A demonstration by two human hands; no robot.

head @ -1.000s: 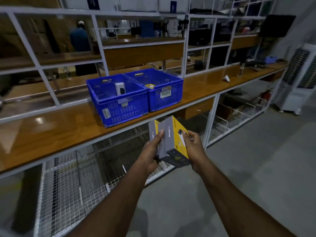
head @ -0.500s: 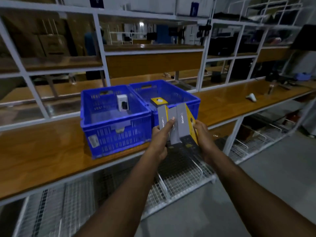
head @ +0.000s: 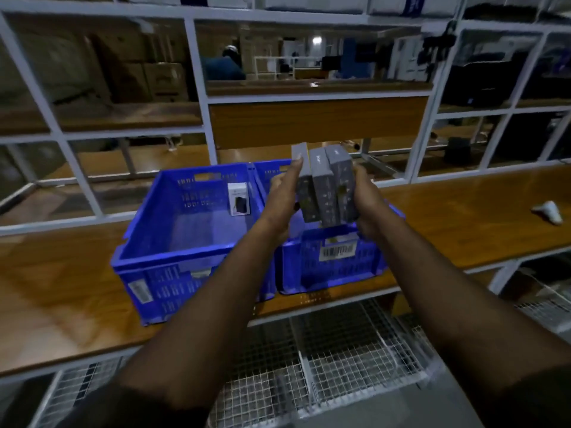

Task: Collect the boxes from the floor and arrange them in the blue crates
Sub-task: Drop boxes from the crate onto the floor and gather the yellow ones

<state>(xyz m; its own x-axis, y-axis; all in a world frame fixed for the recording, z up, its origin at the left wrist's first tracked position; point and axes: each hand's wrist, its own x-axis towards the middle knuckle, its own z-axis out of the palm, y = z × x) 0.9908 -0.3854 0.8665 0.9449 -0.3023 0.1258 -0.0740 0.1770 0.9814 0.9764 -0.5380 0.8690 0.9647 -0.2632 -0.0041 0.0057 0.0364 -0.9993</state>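
Left of the fingers sits the left blue crate [head: 185, 242] with one small white box [head: 238, 199] upright against its far wall, and the left hand [head: 279, 205] presses its thumb and fingers flat against the left face of the three grey boxes [head: 326, 186]. The right hand [head: 367, 202] curls round their right face, so the bundle is clamped upright between both palms, above the right blue crate [head: 333, 261]. They look like light, stiff cardboard with smooth faces that could slide apart, so squeezing the outer faces seems wise; both forearms reach forward, wrists turned inward.
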